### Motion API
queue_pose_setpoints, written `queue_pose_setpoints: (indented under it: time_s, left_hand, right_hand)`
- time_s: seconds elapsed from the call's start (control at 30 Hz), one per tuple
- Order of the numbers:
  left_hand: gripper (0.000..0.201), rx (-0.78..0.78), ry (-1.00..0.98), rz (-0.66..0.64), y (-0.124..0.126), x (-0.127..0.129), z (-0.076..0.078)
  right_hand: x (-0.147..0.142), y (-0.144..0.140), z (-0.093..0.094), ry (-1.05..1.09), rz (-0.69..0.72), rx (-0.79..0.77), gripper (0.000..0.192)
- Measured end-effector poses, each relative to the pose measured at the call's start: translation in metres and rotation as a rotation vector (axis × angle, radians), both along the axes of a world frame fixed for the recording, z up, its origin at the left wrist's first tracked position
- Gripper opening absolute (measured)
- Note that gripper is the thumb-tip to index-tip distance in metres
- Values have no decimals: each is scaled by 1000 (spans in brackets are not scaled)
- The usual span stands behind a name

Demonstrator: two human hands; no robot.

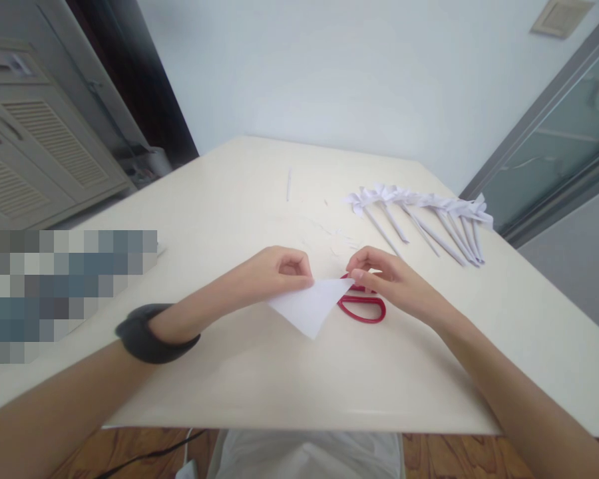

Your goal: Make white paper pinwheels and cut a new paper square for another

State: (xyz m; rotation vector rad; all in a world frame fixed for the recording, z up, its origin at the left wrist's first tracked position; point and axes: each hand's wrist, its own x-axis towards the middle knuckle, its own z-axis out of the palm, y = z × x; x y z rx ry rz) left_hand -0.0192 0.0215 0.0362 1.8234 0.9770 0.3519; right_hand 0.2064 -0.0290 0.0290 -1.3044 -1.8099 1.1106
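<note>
Between my two hands is a white piece of paper [309, 307], folded into a triangle with one point hanging down toward me. My left hand [284, 271] pinches its top edge near the left side, thumb against fingers. At the paper's right corner, my right hand [382, 271] also closes thumb and fingertips in a pinch. Red-handled scissors [363, 310] lie on the table just behind and below my right hand; their blades are hidden. Toward the back right rests a row of paper pinwheel-like pieces [419, 199] on rolled paper sticks.
A thin rolled paper strip [288, 185] lies at the back of the white table [219, 199]. Small paper scraps [334, 233] are scattered beyond my hands. A blurred-out patch [60, 286] covers something at the left edge. A wall stands behind the table.
</note>
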Motion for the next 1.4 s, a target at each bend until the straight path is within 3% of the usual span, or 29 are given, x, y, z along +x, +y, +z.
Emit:
queue_pose_setpoints:
  time_s: [0.2,0.33,1.0,1.4]
  left_hand:
    - [12,0,-44,-61,-16,9,-8]
    - [13,86,-62,-75,-24,14,-10]
    - [10,98,-18,-129,-21,13,-19]
    - [10,123,11,-141,-25,16,-17]
  right_hand:
    - [-17,-11,-2,-77,57,26,8]
    - [-18,-12,-4,-69,72,1,7]
    - [-25,-11,-15,-35,110,8,5]
    - [-24,-14,-16,-89,110,-13,6]
